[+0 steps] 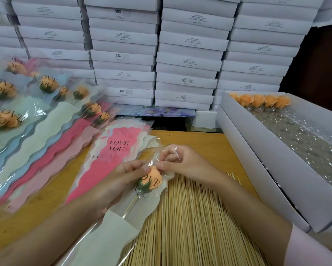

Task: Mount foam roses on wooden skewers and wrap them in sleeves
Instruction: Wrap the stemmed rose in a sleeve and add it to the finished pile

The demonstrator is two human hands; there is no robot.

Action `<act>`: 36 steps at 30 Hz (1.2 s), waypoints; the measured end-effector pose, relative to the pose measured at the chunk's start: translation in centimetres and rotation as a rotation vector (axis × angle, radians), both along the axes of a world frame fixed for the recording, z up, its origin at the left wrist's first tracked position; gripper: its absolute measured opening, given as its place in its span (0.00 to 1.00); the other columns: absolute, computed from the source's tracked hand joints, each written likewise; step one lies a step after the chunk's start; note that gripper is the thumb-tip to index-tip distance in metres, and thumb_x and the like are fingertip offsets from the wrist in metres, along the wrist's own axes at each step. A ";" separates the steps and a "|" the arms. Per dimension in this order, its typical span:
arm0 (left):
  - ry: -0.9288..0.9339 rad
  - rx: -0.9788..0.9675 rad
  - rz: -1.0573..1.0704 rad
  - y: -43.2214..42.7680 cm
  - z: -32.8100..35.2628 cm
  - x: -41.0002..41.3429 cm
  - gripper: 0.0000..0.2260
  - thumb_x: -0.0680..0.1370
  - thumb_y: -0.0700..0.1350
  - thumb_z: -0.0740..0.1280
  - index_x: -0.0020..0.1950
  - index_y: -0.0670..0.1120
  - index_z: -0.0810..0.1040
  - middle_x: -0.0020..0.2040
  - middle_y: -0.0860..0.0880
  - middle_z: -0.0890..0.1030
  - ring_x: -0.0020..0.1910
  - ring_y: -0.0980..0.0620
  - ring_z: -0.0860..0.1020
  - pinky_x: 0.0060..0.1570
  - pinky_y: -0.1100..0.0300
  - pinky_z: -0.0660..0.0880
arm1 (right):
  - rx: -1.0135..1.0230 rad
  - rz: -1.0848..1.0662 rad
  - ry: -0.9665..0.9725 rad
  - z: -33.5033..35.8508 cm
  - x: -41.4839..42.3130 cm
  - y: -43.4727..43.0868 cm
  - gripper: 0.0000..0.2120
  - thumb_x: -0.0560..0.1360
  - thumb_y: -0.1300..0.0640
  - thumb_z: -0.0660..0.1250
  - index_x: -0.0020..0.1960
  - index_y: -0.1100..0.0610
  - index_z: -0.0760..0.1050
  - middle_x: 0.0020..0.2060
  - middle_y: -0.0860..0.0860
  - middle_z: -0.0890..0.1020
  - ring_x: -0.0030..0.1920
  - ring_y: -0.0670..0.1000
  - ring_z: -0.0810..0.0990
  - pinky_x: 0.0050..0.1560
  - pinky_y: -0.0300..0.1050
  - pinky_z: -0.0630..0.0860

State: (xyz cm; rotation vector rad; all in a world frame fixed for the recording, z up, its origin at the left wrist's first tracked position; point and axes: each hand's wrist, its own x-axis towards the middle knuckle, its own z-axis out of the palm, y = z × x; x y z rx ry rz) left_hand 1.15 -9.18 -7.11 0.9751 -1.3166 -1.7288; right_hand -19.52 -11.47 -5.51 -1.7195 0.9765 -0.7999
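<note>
one view only, from the head. a single peach rose (153, 179) sits on its skewer (131, 205), both inside a pale sleeve (111, 233) that lies slantwise over the skewer pile (190, 217) on the desk. the left hand (125, 174) curls round the rose through the film, thumb at its top. the right hand (182, 162) pinches the clear upper edge of the sleeve just above the bloom. the hands are close together, nearly touching at the rose.

risks, as i judge them:
- if the left grip tightens, it could dent the soft petals.
- a hard tug by the right hand might crease or split the thin film at the mouth.
- pushing the stem deeper may drive its end through the sleeve's narrow foot, or shove the rose off its skewer.
- the loose pile beneath can roll, letting the sleeve slide toward the spare sleeves (111, 160).

the finished roses (5, 89) lie well apart, far left. the box (257, 169) of bare blooms stands to the right.
</note>
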 end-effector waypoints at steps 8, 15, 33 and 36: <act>-0.012 0.002 -0.033 -0.1 -0.3 0.2 0.20 0.68 0.55 0.76 0.55 0.45 0.83 0.47 0.41 0.84 0.42 0.48 0.83 0.39 0.60 0.79 | -0.017 0.041 0.008 0.1 0.1 0.2 0.06 0.76 0.60 0.70 0.43 0.54 0.74 0.40 0.47 0.86 0.46 0.47 0.84 0.52 0.39 0.78; 0.025 -0.014 -0.070 -0.2 -0.3 0.2 0.24 0.61 0.59 0.80 0.52 0.48 0.85 0.47 0.42 0.85 0.43 0.49 0.84 0.39 0.61 0.80 | -0.027 0.100 -0.013 0.0 0.2 0.3 0.07 0.79 0.60 0.67 0.44 0.56 0.70 0.42 0.49 0.86 0.51 0.52 0.84 0.59 0.48 0.77; 0.063 0.003 0.006 -0.3 -0.4 0.0 0.14 0.66 0.50 0.77 0.50 0.48 0.86 0.44 0.41 0.85 0.40 0.48 0.85 0.37 0.61 0.80 | -0.053 -0.136 -0.169 -0.1 -0.1 -0.1 0.10 0.79 0.54 0.64 0.47 0.60 0.78 0.43 0.56 0.86 0.45 0.51 0.84 0.52 0.41 0.79; 0.075 -0.013 0.034 -0.2 -0.3 -0.1 0.15 0.68 0.47 0.78 0.53 0.45 0.84 0.43 0.42 0.86 0.39 0.49 0.85 0.35 0.62 0.80 | -0.072 -0.217 -0.184 -0.1 -0.3 -0.4 0.11 0.76 0.50 0.67 0.43 0.56 0.79 0.42 0.52 0.86 0.43 0.48 0.83 0.47 0.40 0.79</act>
